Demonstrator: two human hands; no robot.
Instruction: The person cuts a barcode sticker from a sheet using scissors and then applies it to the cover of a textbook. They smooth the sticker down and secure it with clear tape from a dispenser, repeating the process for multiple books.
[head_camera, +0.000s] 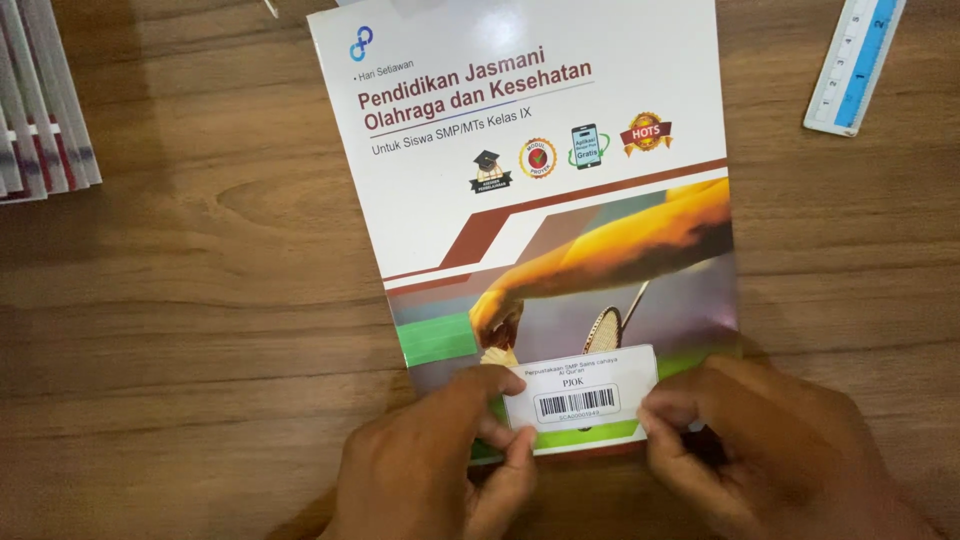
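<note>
A white paperback book (540, 180) with a sports photo on its cover lies on a wooden table (200, 300). A white barcode label (580, 397) sits on the lower edge of the cover. My left hand (440, 460) pinches the label's left end between thumb and fingers. My right hand (770, 450) presses its fingertips on the label's right end. Both hands rest at the book's bottom edge.
A stack of thin books (45, 100) lies at the far left edge. A clear ruler with a blue stripe (855, 65) lies at the top right. Bare wood surrounds the book on both sides.
</note>
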